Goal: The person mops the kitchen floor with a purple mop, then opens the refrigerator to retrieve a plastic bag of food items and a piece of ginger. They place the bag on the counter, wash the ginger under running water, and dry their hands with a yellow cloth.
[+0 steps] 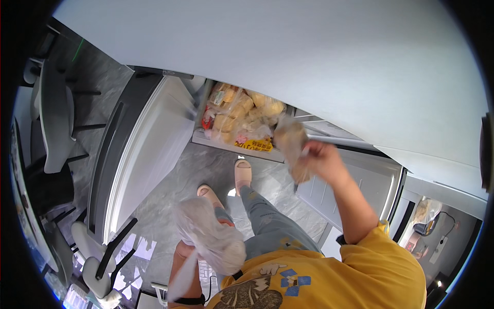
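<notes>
My right hand (pixel 318 158) grips a clear plastic bag of brownish food (pixel 291 143), blurred by motion, near the right end of a pulled-out freezer drawer (pixel 235 142). Inside the drawer lie several clear bags of pale, bun-like food (pixel 231 116) and a yellow packet (pixel 256 144) bearing writing. Low in front of my body, my left hand (pixel 186 249) holds a white, translucent plastic bag (pixel 210 235) with rounded contents that I cannot make out. The bag hides most of the fingers.
An open fridge door (pixel 154 150) stands to the left, and another open door (pixel 347 181) to the right. The white upper fridge front (pixel 278 46) overhangs the drawer. Chairs (pixel 56 116) stand at far left. A counter niche (pixel 436 231) at right holds a bag and a power strip.
</notes>
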Available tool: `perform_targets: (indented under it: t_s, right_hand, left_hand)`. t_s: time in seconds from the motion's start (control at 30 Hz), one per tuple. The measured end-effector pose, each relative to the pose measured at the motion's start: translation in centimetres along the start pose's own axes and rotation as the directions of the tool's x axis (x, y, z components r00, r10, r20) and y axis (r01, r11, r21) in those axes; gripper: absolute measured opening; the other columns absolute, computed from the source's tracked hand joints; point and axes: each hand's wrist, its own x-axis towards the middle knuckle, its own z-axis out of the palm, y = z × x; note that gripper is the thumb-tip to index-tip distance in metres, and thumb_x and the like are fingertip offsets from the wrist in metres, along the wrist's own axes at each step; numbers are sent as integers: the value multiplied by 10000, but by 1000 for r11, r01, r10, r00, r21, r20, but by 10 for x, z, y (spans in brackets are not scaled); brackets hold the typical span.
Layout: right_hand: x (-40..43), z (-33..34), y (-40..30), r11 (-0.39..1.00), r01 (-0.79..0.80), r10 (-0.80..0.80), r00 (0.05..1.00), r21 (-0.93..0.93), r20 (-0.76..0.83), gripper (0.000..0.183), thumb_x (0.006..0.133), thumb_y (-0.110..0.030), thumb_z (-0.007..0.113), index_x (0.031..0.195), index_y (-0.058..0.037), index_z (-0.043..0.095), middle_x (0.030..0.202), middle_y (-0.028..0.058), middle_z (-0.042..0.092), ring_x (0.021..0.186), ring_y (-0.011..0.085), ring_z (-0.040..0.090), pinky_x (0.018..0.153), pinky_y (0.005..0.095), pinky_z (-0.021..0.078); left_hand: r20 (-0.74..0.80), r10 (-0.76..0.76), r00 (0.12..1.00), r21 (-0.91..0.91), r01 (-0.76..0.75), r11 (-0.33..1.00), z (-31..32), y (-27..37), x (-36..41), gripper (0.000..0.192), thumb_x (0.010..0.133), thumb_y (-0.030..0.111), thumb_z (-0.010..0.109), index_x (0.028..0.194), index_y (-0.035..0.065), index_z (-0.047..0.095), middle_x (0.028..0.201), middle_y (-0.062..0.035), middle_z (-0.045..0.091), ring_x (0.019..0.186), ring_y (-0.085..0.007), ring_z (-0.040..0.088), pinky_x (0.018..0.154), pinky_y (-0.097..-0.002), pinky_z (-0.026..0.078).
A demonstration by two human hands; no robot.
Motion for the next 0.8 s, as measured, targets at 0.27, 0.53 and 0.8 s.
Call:
perform_targets:
  t_s: [0.27, 0.53, 0.8]
  right_hand:
    - [-64, 91, -5, 886, 437, -193, 654, -157, 732, 211, 775, -161, 624, 964, -79, 581, 922, 126, 624, 852, 286, 607, 712, 349, 477]
    - [-46, 125, -20, 990, 39, -128, 630, 133, 766, 238, 829, -128, 603, 1056, -69, 560, 892, 33, 610, 844, 139, 584, 722, 280, 469]
    - [96, 153, -21, 422, 539, -258, 842, -729, 474, 366, 794, -128, 579, 1156, -111, 529, 1088, 104, 598, 1066, 266, 545, 863, 361, 456]
  left_hand:
    - [44, -221, 974, 433, 181, 883, 2, -17, 10, 725, 595, 55, 824, 1235, 27, 484, 1154, -48, 572, 1042, -138, 529, 898, -309, 441]
    - [-63, -293, 954, 381, 294, 877, -19, -34, -11, 744, 580, 37, 814, 1241, 16, 473, 1122, -62, 585, 1013, -145, 549, 875, -300, 450]
    - [-52, -107, 993, -33, 105, 994, -53, -67, -45, 737, 710, 98, 717, 1349, 62, 351, 1268, -142, 497, 1123, -272, 530, 959, -417, 423]
